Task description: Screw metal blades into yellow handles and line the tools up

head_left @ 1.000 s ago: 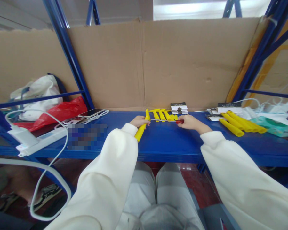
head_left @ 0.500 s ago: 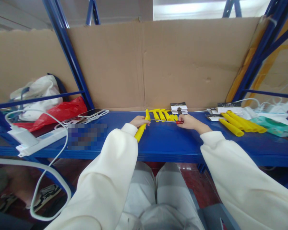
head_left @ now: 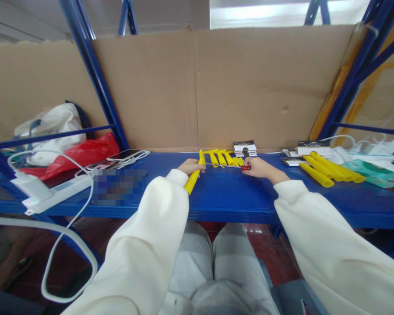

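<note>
My left hand [head_left: 189,166] is closed around a yellow plastic piece [head_left: 192,181], a tapered tube with a narrower upper end, held tilted above the bench. My right hand [head_left: 256,168] grips a screwdriver [head_left: 246,167] by its red handle. The thin metal shaft points left and reaches the upper part of the yellow piece; whether the tip sits in it is too small to tell. Behind the shaft lie several T-shaped yellow pieces [head_left: 221,157] in a row. A stack of black-and-white cards or small boxes [head_left: 244,148] stands behind my right hand.
On the right of the blue bench [head_left: 230,197] lie several yellow tubes [head_left: 318,174] beside a green packet [head_left: 374,173]. A white power strip [head_left: 57,194] with a looping cable [head_left: 91,188], a phone [head_left: 128,154] and a red bag [head_left: 82,153] are on the left. Cardboard [head_left: 249,87] walls the back.
My hands, the yellow piece and the screwdriver stay almost still. At the lower left, another person's legs and shoe have shifted and are blurred now.
</note>
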